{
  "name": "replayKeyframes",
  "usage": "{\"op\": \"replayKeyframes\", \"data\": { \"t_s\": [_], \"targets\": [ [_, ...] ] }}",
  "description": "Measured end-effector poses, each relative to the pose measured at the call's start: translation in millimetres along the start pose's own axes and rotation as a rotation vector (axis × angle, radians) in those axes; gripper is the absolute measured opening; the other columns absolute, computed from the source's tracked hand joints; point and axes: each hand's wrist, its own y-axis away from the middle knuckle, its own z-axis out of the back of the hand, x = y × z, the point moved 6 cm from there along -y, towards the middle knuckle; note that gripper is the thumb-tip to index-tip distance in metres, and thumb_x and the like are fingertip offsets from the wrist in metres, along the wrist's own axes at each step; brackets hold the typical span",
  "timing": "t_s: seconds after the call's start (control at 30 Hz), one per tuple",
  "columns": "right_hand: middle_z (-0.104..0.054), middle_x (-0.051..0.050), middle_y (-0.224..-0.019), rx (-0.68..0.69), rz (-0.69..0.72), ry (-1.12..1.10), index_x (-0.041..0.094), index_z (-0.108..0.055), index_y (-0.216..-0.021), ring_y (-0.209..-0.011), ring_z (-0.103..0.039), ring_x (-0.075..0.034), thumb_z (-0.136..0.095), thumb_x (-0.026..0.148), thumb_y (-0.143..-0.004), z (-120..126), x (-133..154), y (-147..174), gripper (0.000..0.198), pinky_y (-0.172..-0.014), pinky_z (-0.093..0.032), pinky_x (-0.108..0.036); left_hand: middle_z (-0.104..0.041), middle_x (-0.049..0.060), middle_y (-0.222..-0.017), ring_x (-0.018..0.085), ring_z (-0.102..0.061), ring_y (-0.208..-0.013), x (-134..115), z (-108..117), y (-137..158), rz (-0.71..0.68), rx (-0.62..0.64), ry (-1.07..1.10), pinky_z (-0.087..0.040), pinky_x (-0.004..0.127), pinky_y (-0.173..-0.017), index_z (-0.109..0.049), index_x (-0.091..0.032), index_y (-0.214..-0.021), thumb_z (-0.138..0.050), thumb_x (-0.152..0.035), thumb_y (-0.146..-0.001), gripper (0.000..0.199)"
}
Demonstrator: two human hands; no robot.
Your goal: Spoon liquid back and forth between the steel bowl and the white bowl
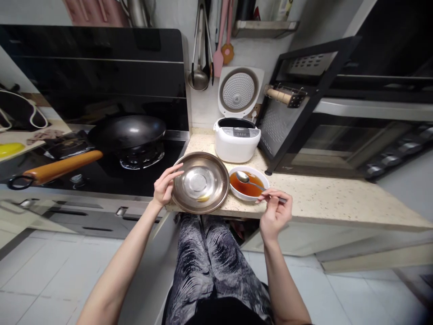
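Observation:
A shallow stainless steel bowl sits at the counter's front edge, with a small yellowish reflection or patch inside its lower side. My left hand holds its left rim, fingers laid over the edge. Just right of it stands a white bowl of reddish-brown liquid. A metal spoon is gripped by its handle in my right hand, fingers closed round it. The spoon's head is over the liquid; whether it touches the surface I cannot tell.
Behind the bowls stands a white rice cooker, lid raised. On the left stove, a black wok has its wooden handle pointing toward the front. An oven and dark rack occupy the right. Utensils hang on the wall.

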Motion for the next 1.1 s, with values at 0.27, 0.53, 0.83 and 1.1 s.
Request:
{"op": "replayKeyframes", "data": {
  "t_s": [0.27,0.53,0.83,1.1],
  "targets": [
    [-0.069,-0.007,-0.090,0.388,0.483,0.304,0.024,-0.063,-0.108,-0.085,-0.070,-0.021,-0.047,0.010,-0.099,7.1,-3.7,5.4,0.023,-0.070,-0.060,-0.037,-0.065,0.016,-0.143,0.030,-0.066,-0.129,1.8,0.0,1.1,0.012,0.005,-0.005,-0.058,0.048,-0.103,-0.070,-0.019,-0.132,-0.040,-0.024,-0.105,0.040],
    [-0.078,-0.014,-0.096,0.742,1.000,0.550,0.016,-0.069,-0.111,-0.089,-0.071,-0.022,-0.045,0.004,-0.098,-5.6,8.5,20.9,0.030,-0.076,-0.061,-0.037,-0.065,0.015,-0.144,0.029,-0.066,-0.129,0.1,0.0,0.3,0.016,0.010,-0.015,-0.058,0.047,-0.104,-0.070,-0.019,-0.132,-0.040,-0.022,-0.103,0.041],
    [-0.080,-0.011,-0.099,0.849,0.862,0.494,0.021,-0.071,-0.108,-0.088,-0.074,-0.021,-0.054,0.011,-0.100,1.6,7.4,8.4,0.022,-0.075,-0.065,-0.039,-0.064,0.016,-0.144,0.029,-0.065,-0.130,1.2,-0.9,0.2,0.010,0.013,0.005,-0.057,0.049,-0.105,-0.069,-0.018,-0.131,-0.040,-0.023,-0.103,0.041],
    [-0.076,-0.006,-0.090,0.508,0.631,0.292,0.027,-0.065,-0.110,-0.079,-0.072,-0.022,-0.049,0.009,-0.096,8.0,5.4,9.6,0.028,-0.066,-0.060,-0.041,-0.065,0.018,-0.143,0.030,-0.065,-0.129,0.6,-1.3,-0.1,0.025,0.024,-0.004,-0.058,0.048,-0.102,-0.069,-0.017,-0.131,-0.039,-0.024,-0.103,0.041]
  ]
}}
